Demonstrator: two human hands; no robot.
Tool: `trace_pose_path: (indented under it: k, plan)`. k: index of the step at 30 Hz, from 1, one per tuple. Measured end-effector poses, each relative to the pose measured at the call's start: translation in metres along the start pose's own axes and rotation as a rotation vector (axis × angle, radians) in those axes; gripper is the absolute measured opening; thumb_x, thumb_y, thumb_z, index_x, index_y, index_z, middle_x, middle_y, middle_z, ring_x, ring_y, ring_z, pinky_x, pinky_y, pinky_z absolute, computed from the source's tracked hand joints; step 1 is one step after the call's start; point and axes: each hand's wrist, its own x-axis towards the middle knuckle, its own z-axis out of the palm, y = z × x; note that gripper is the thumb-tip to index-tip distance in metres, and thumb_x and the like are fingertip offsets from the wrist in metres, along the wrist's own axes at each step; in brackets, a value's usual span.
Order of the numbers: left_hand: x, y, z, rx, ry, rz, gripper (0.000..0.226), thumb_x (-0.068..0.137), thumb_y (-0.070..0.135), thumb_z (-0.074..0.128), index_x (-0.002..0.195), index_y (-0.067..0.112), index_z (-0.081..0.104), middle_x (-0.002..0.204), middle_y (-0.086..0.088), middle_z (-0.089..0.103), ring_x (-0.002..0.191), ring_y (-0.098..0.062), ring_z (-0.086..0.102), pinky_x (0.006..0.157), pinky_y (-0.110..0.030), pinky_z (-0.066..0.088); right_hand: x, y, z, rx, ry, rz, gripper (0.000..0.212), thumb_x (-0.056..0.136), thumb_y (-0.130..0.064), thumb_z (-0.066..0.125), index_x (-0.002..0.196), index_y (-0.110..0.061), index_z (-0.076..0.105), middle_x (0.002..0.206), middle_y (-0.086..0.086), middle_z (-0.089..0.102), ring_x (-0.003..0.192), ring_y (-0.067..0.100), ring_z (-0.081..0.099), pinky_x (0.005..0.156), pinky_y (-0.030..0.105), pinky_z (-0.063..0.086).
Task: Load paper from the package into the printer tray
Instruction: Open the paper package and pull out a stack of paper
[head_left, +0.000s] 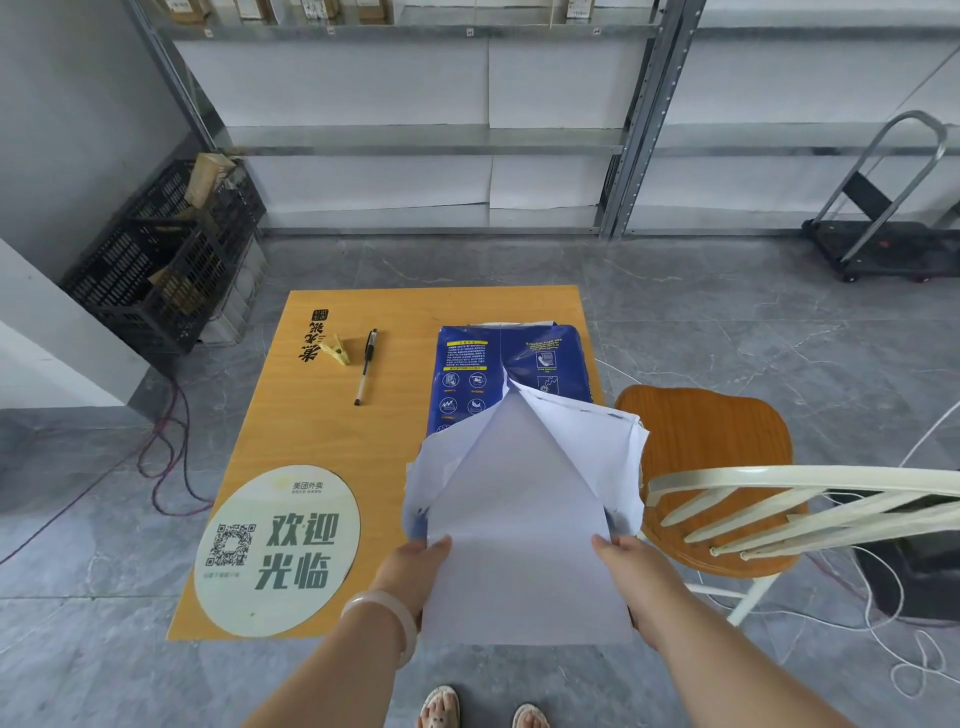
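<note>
A blue paper package (483, 374) lies on the right half of the orange table (322, 431), its near end torn open with white wrapper flaps spread. A stack of white paper (519, 519) sticks out of that open end toward me. My left hand (415, 566) grips the stack's near left edge, thumb on top. My right hand (631, 577) grips its near right edge the same way. A dark box (914, 577) stands on the floor at the right, partly behind the chair; I cannot tell whether it is the printer.
A black pen (366, 366) and a yellow clip (335, 351) lie on the table's far left. A round white sticker (278, 551) covers its near left. A wooden chair (711, 478) stands right of the table. Black crates (166, 265), shelving, a cart and floor cables surround it.
</note>
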Motion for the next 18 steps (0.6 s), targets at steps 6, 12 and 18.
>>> trace_pose_path:
  k: [6,12,18]
  plan:
    - [-0.004,0.001,0.008,0.201,0.097,0.14,0.023,0.098,0.033,0.043,0.106,0.017,0.057,0.078,0.0,0.059,0.07,-0.018,0.056,0.065,-0.028,0.044,-0.003,0.002,0.004,-0.034,0.076,-0.114,0.023,0.097,-0.031,0.046,0.098,-0.014,0.061,0.086,0.008,0.059,0.076,0.024,0.054,0.068,0.032,0.043]
    - [-0.024,-0.017,0.012,0.174,0.128,0.215,0.019,0.098,0.028,0.044,0.106,0.018,0.057,0.078,0.0,0.057,0.068,-0.017,0.054,0.059,-0.025,0.041,-0.013,0.017,0.0,-0.039,0.096,-0.163,0.021,0.096,-0.026,0.049,0.077,-0.018,0.056,0.064,0.001,0.043,0.057,0.016,0.038,0.052,0.026,0.029]
    - [-0.054,-0.04,0.011,0.176,0.148,0.237,0.021,0.098,0.027,0.045,0.096,0.013,0.06,0.076,-0.004,0.06,0.067,-0.022,0.055,0.059,-0.026,0.041,-0.039,0.036,-0.008,-0.089,0.128,-0.218,0.034,0.095,-0.023,0.05,0.062,-0.019,0.046,0.06,0.0,0.04,0.056,0.016,0.037,0.052,0.027,0.026]
